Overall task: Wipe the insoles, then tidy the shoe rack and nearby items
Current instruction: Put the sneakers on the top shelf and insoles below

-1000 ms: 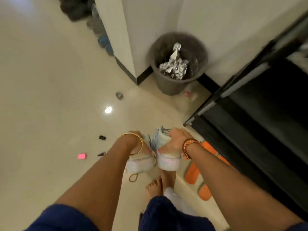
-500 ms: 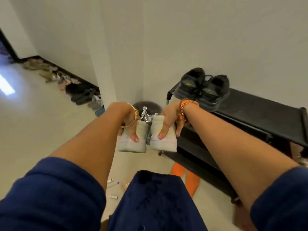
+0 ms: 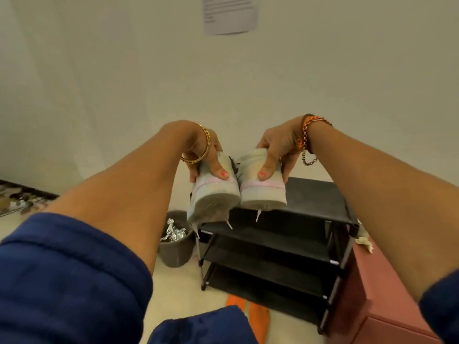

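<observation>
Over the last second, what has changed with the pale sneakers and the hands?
Both sneakers came up off the floor: the left hand carries the left sneaker and the right hand the right sneaker, now at the top shelf of the black shoe rack, heels toward the camera. Unchanged: each hand's grip on its sneaker, and the bin beside the rack.

**Two shoes held side by side over the rack's top shelf**

The left hand [image 3: 207, 157] holds the left shoe [image 3: 213, 194] by its heel, the right hand [image 3: 277, 150] the right shoe [image 3: 262, 188], the two shoes touching. Both sit at the front left edge of the shoe rack [image 3: 310, 194], whose shelves lie below them. A bin [image 3: 175, 254] stands on the floor just left of the rack, with foil [image 3: 172, 233] in it. A cabinet [image 3: 382, 291] stands against the rack's right side. A paper [image 3: 229, 13] hangs on the wall behind, above the rack.
</observation>
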